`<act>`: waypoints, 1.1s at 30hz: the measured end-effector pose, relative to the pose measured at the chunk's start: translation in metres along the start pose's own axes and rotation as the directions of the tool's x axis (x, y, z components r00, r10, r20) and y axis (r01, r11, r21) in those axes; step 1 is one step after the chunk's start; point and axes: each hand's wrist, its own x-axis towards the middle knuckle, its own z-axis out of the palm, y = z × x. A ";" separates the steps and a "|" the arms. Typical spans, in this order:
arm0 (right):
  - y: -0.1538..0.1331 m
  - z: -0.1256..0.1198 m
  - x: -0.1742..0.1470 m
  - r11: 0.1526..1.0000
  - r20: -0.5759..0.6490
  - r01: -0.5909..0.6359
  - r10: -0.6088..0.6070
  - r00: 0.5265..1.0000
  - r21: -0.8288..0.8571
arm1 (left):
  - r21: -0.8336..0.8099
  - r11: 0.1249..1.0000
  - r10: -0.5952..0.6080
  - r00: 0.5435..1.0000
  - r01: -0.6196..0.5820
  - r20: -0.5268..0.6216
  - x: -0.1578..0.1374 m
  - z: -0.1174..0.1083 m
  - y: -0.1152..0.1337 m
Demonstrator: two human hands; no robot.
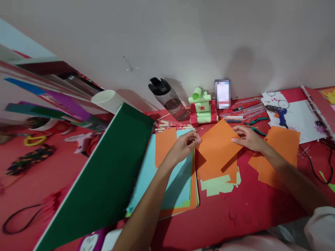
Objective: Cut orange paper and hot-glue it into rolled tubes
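1. Treat the red bench (251,219) as firm backing for any pressing; crowded toward the wall (170,42), so better to work close in.
2. Avoid swinging wide at the left, into the big green board (110,181) slanting up there, probably easy to knock.
3. Go gently over the blue-topped paper pile (145,174), directly beneath the left forearm (149,195); no brushing sheets loose.
4. Same care for the loose orange sheets (284,143) under the right forearm (290,177).
5. Orange sheet (218,144): held up cornerwise between both hands, above a lower orange stack (209,170) and shading part of it. Bring level to judge the edges properly.
6. Watch the pale green offcuts (216,185) poking out below that stack, likely to make an uneven base.
7. Left hand (187,143): grip pinching the sheet's left corner. Right hand (247,137): grip pinching the upper right edge, thumb (237,141) on top. Keep both pinches light and tension even, to prevent creases.
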 end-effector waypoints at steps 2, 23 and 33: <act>-0.007 -0.007 -0.001 0.997 -0.056 0.048 -0.051 0.997 -0.053 | -0.020 1.000 -0.022 0.995 0.024 0.093 -0.003 0.002 0.006; -0.057 -0.042 0.020 0.956 -0.353 0.255 -0.191 0.916 0.143 | -0.207 0.958 0.157 0.967 -0.199 -0.203 0.047 0.021 0.080; -0.045 -0.054 0.024 0.977 -0.328 0.165 -0.202 0.923 -0.137 | -0.164 0.963 0.189 0.970 -0.213 -0.153 0.046 0.014 0.072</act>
